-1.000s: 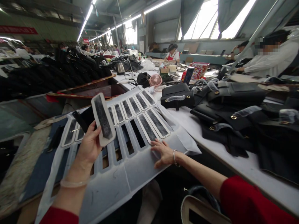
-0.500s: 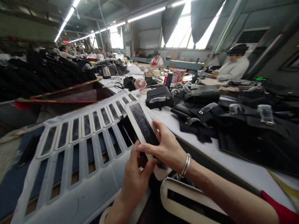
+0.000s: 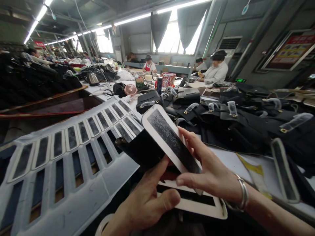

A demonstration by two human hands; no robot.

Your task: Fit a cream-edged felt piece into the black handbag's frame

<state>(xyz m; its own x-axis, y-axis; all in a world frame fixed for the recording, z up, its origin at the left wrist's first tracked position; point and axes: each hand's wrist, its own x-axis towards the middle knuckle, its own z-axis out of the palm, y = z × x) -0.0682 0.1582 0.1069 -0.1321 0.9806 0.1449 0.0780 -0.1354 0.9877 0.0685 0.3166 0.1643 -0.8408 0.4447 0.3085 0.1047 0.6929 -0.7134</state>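
Note:
A long rounded panel [image 3: 169, 139] with a white border and a dark speckled centre is tilted up in front of me. My right hand [image 3: 209, 164] grips its lower right part, thumb on the near face and fingers along the far edge. My left hand [image 3: 150, 196] is open below it, thumb apart from the forefinger, whose tip reaches under the panel. A black flexible piece [image 3: 145, 149] rises behind that fingertip; its lower end is hidden. Beneath both hands lies another white-bordered panel [image 3: 211, 205] with a black strip, partly covered by my fingers.
On my left, a pale slotted sheet [image 3: 86, 200] carries rows of similar panels [image 3: 72, 134]. Black bags [image 3: 236, 131] with wrapped handles crowd the table to the right, near another panel [image 3: 285, 170] and a yellow-edged strip [image 3: 256, 172]. A pink fan [image 3: 130, 89] stands farther back. People work beyond.
The view has turned right. My right hand still holds the panel. My left thumb and finger have come off its lower end and spread apart below; more of the black piece shows.

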